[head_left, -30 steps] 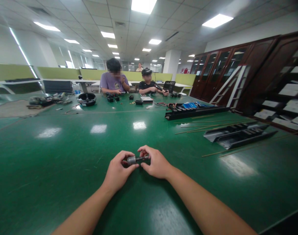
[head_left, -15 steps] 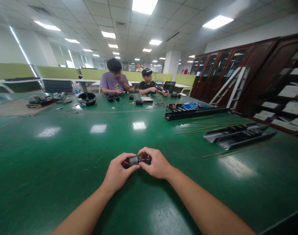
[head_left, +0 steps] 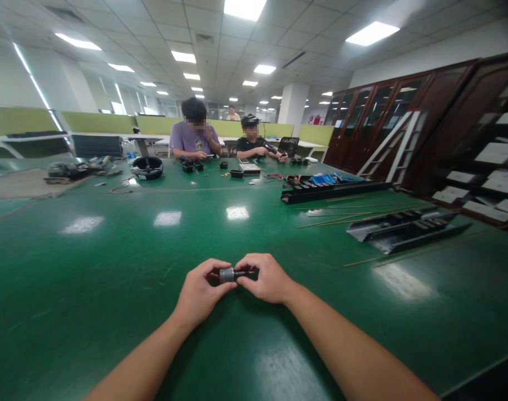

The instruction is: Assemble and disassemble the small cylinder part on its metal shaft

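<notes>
A small grey metal cylinder (head_left: 226,275) lies level between my left hand (head_left: 198,291) and my right hand (head_left: 267,279), just above the table. My left fingers and thumb are closed around its left end and hide that end. From its right side sticks out a thin dark shaft (head_left: 240,273), which looks like a bit. The fingers and thumb of my right hand curl around this shaft and cover part of it. Both hands are close together, almost touching at the thumbs. The exact kind of part is too small to make out.
The green table (head_left: 124,267) stretches away ahead. At right lie black metal channels (head_left: 404,234), thin rods (head_left: 341,221) and a longer channel with blue pieces (head_left: 333,192). A black ring-shaped headset (head_left: 147,168) sits far left. Two people sit across the table, and a stepladder (head_left: 404,147) stands at right.
My hands keep nearly the same grip and place. The dark shaft looks slightly different, perhaps turned a little. The camera view has shifted very slightly.
</notes>
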`<state>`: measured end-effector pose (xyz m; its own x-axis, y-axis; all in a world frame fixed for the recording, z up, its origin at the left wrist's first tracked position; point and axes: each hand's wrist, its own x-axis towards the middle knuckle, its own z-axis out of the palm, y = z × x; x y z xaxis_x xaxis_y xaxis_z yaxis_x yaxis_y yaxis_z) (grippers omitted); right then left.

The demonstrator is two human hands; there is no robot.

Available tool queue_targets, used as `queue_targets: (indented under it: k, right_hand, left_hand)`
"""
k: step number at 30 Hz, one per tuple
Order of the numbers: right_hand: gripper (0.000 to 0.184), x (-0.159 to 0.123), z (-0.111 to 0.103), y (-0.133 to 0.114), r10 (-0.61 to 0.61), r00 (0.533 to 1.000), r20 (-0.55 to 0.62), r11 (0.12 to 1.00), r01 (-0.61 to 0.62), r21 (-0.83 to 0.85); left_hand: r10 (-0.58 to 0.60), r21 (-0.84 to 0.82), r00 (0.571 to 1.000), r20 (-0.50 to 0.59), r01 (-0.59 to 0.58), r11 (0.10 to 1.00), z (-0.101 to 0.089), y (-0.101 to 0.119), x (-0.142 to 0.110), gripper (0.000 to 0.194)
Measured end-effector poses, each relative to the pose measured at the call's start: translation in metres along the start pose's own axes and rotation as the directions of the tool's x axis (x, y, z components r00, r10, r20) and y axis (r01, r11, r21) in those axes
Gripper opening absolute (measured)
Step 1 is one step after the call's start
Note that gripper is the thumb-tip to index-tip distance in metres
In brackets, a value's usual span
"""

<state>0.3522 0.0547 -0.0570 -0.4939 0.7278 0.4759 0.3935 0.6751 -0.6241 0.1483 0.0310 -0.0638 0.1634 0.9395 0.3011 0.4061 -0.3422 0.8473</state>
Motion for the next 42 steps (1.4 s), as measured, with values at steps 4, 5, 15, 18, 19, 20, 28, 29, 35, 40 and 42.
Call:
queue_targets:
  k: [4, 5, 15, 18, 19, 20, 28, 29, 35, 40, 42]
  right_hand:
    - [0.018, 0.0004, -0.0003, 0.0001, 0.011, 1.000, 0.002, 1.000, -0.011, 0.013]
    - [0.018, 0.0003, -0.0003, 0.0002, 0.014, 1.000, 0.003, 1.000, -0.014, 0.013]
    - [0.017, 0.0000, -0.0001, 0.0000, 0.040, 0.999, 0.009, 0.999, -0.040, -0.011]
    - [0.016, 0.0000, -0.0006, 0.0000, 0.045, 0.999, 0.016, 0.999, -0.044, -0.025]
    - [0.016, -0.0001, -0.0009, 0.0000, 0.047, 0.999, 0.019, 0.999, -0.046, -0.028]
    - [0.016, -0.0001, -0.0012, 0.0001, 0.048, 0.999, 0.021, 0.998, -0.047, -0.029]
    - [0.015, -0.0009, -0.0030, 0.0006, 0.044, 0.998, 0.038, 0.998, -0.042, -0.039]
    - [0.014, -0.0009, -0.0033, 0.0004, 0.042, 0.998, 0.040, 0.998, -0.040, -0.041]
    - [0.014, -0.0002, -0.0051, -0.0007, 0.033, 0.998, 0.052, 0.998, -0.030, -0.047]
    - [0.014, 0.0000, -0.0063, -0.0013, 0.049, 0.997, 0.061, 0.998, -0.047, -0.040]
    - [0.013, 0.0000, -0.0067, -0.0016, 0.055, 0.996, 0.065, 0.998, -0.053, -0.029]
  left_hand:
    - [0.007, 0.000, 1.000, -0.010, -0.007, 1.000, 0.0008, -0.0022, 0.0001, 0.030]
    - [0.006, -0.001, 1.000, -0.015, -0.006, 1.000, 0.0011, -0.0023, 0.0003, 0.030]
    - [-0.026, 0.001, 1.000, -0.017, 0.026, 1.000, 0.0020, -0.0038, 0.0001, 0.030]
    - [-0.032, 0.011, 0.999, -0.019, 0.032, 0.999, 0.0015, -0.0036, -0.0005, 0.031]
    - [-0.031, 0.014, 0.999, -0.019, 0.031, 0.999, 0.0014, -0.0029, -0.0006, 0.031]
    - [-0.028, 0.019, 0.999, -0.019, 0.029, 0.999, 0.0013, -0.0021, -0.0008, 0.031]
    - [0.030, 0.031, 0.999, -0.029, -0.029, 0.999, 0.0024, 0.0007, -0.0011, 0.027]
    - [0.031, 0.031, 0.999, -0.030, -0.031, 0.999, 0.0025, 0.0002, -0.0012, 0.027]
    - [0.024, 0.036, 0.999, -0.024, -0.023, 0.999, 0.0020, 0.0006, -0.0027, 0.029]
    - [0.027, 0.041, 0.999, -0.027, -0.026, 0.999, 0.0024, 0.0011, -0.0022, 0.028]
    - [0.032, 0.044, 0.999, -0.029, -0.030, 0.999, 0.0027, 0.0005, -0.0017, 0.029]
